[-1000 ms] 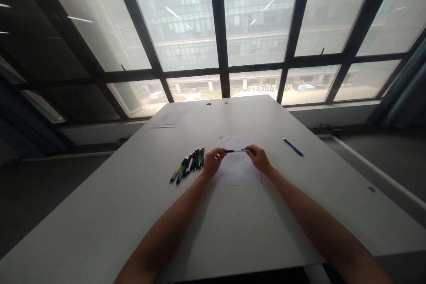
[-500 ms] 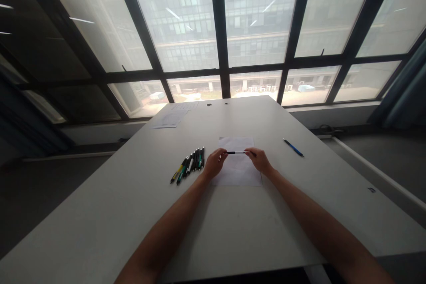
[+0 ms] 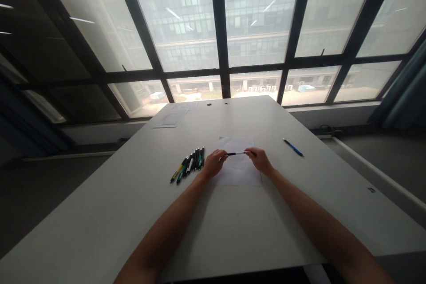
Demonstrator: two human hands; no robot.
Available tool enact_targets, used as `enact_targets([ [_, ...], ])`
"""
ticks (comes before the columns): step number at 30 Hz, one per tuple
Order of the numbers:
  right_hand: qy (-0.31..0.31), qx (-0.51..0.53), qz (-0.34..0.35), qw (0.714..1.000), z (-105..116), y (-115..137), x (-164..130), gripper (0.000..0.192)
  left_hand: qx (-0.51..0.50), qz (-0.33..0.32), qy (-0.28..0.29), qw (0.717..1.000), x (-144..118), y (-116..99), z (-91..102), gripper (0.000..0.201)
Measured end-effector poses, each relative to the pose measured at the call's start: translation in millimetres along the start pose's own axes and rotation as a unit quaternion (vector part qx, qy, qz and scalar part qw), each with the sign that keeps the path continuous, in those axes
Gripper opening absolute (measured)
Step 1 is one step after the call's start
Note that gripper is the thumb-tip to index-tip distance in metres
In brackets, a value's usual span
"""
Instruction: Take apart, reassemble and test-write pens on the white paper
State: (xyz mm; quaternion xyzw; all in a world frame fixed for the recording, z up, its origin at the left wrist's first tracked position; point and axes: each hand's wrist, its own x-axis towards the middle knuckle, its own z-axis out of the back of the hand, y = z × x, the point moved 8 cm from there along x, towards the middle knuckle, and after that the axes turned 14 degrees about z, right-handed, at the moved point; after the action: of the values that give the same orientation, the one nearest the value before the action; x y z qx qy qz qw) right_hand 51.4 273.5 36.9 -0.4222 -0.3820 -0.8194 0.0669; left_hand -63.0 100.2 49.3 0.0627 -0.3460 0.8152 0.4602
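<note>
The white table (image 3: 233, 230) spreads out in front of you, its near edge just below your forearms. Your left hand (image 3: 214, 164) pinches one end of a black-and-white pen (image 3: 237, 154), fingers closed; your right hand (image 3: 260, 161) pinches the other end. The pen lies level between your fingertips, over a sheet of paper (image 3: 238, 175). Beside your left hand is a row of pens (image 3: 190, 165); a blue pen (image 3: 293, 147) lies apart to your right. Farther off are loose papers (image 3: 169, 118), then tall dark-framed windows (image 3: 256, 17) flanked by blue curtains (image 3: 404, 91).
</note>
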Motion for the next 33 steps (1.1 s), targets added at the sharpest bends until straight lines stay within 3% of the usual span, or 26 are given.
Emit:
enact_targets([
  [23, 0.008, 0.032, 0.039, 0.999, 1.1, 17.6, 5.0, 0.023, -0.058, 0.047, 0.039, 0.996, -0.6, 8.0, -5.5, 0.039],
  [33, 0.014, 0.004, 0.008, 1.0, -4.5, 11.0, 2.5, 0.03, -0.086, 0.061, 0.01, 0.994, -1.7, 4.5, 3.6, 0.035],
])
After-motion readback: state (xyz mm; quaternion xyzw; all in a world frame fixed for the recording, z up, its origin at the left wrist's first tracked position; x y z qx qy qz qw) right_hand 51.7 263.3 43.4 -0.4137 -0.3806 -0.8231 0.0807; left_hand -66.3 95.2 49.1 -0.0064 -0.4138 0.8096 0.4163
